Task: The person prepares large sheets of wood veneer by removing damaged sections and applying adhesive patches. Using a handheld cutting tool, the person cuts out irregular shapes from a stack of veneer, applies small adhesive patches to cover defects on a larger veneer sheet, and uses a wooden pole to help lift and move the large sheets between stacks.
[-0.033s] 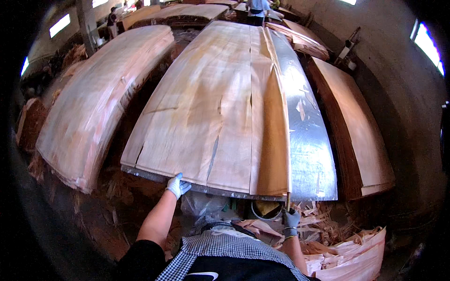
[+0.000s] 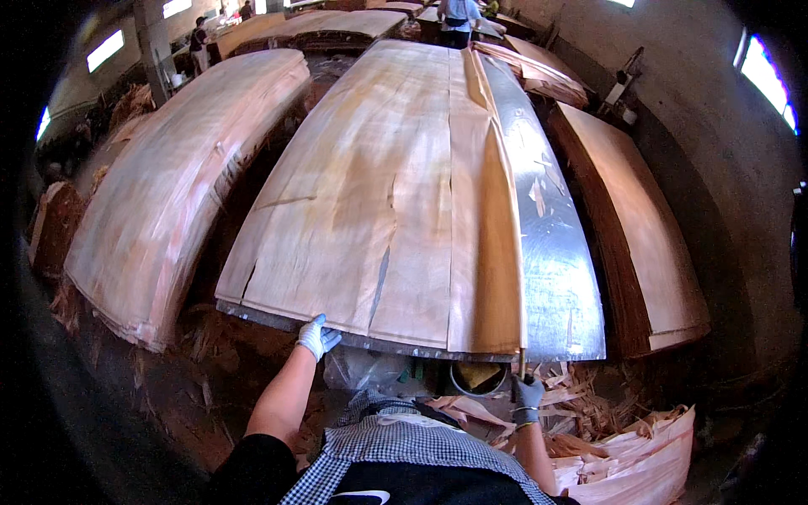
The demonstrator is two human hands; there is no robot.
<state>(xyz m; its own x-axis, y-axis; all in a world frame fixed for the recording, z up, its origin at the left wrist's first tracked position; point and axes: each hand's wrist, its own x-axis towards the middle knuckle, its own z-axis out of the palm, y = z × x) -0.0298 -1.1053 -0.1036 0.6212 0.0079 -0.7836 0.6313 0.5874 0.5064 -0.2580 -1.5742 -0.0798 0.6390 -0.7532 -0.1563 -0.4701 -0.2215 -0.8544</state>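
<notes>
A wide sheet of pale wood veneer [image 2: 337,210] lies on a metal-topped table [image 2: 566,295], with dark splits and a long seam. Along its right side a narrower veneer strip [image 2: 486,278] is buckled, its edge standing up beside the bare shiny metal. My left hand [image 2: 316,338], in a white glove, rests at the near edge of the sheet with fingers apart. Beyond the near right corner of the strip, my right hand [image 2: 527,396], in a grey glove, is closed around a thin brown stick-like piece [image 2: 522,364]. Whether that piece joins the strip's edge is unclear.
Veneer stacks stand on the left [image 2: 181,185] and right [image 2: 635,227]. Under the near edge is a round bucket [image 2: 478,379]. Torn veneer scraps [image 2: 631,463] litter the floor at lower right. A person [image 2: 457,21] stands past the far end; another person [image 2: 200,42] is far left.
My right hand and the stick-like piece have shifted slightly to the right, along with the near end of the strip's raised edge. My left hand stays in nearly the same spot.
</notes>
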